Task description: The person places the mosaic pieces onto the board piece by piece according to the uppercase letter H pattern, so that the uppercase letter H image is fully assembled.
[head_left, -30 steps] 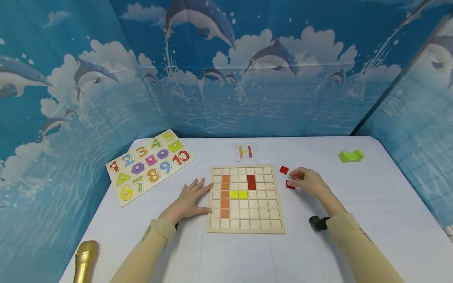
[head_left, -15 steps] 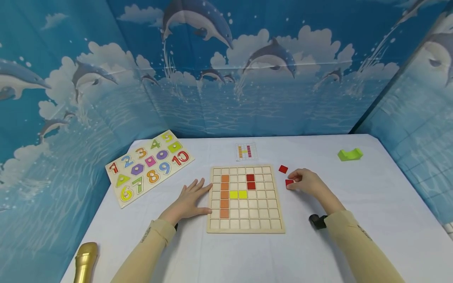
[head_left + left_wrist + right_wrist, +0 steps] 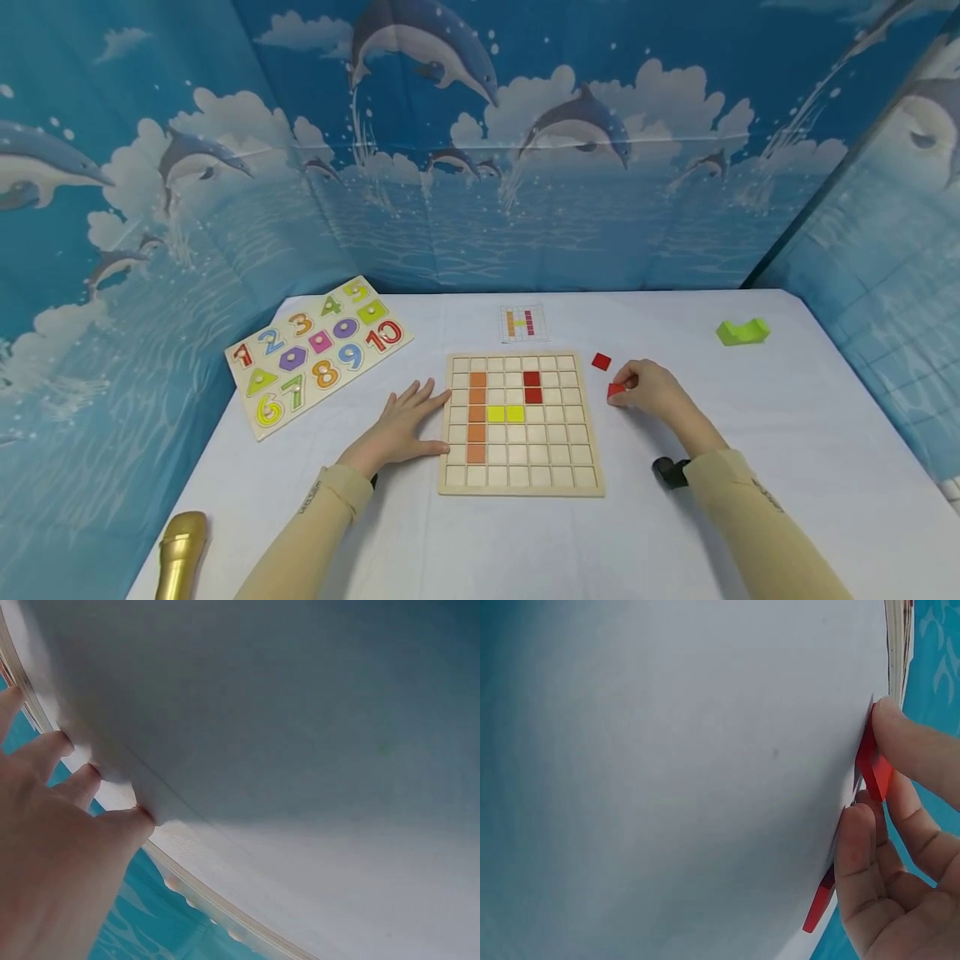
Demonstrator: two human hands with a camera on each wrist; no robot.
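Note:
My right hand [image 3: 654,390] pinches a red square tile [image 3: 616,389] just right of the wooden grid board [image 3: 517,455]. The right wrist view shows this red tile [image 3: 874,761] tilted up, the thumb on it. A second red tile [image 3: 602,362] lies on the cloth, slightly farther back. With fingers spread, my left hand [image 3: 397,429] rests at the board's left edge, thumb and fingertips touching it. In the board sit a column of several orange tiles [image 3: 477,414], two yellow tiles [image 3: 506,413] side by side, and two stacked red tiles [image 3: 532,387].
Behind the board lies a small pattern card [image 3: 524,323]. A number-and-shape puzzle [image 3: 318,357] lies at the back left. A green curved block [image 3: 742,332] stands at the right, and a gold microphone [image 3: 182,550] lies at the front left. A dolphin-print curtain [image 3: 480,225] hangs behind the white-covered table.
My right hand has tightened on the nearer red tile, which now tilts up and shows more of its face. My left hand has not moved.

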